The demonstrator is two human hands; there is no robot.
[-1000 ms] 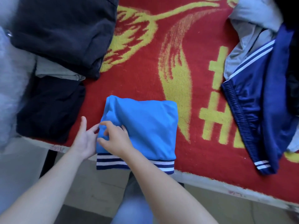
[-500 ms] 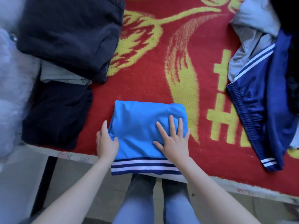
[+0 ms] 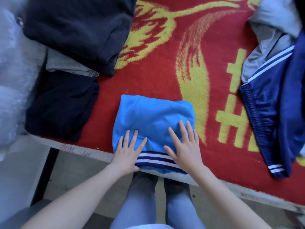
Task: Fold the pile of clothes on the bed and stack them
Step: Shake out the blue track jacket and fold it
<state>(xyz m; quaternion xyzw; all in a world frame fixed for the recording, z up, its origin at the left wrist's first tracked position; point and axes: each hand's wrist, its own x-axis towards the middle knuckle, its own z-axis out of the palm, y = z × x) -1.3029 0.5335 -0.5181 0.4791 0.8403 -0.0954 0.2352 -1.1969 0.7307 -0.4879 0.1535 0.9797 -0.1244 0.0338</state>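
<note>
A: What was hard to read there?

B: The unfolded pile on the right ran out of frame. The shiny navy satin shorts with white stripes and a crumpled grey garment beside them were both cut off. Far left was a pale fuzzy blur I couldn't identify.

A: And the hands?

B: Both flat, fingers spread! The left hand and right hand pressed on the folded bright-blue knit top. It was a soft rectangle at the near edge of the bed, with the navy-and-white ribbed hem nearest. It lay on the plush red-and-yellow blanket, right of the stacked dark folded clothes.
</note>
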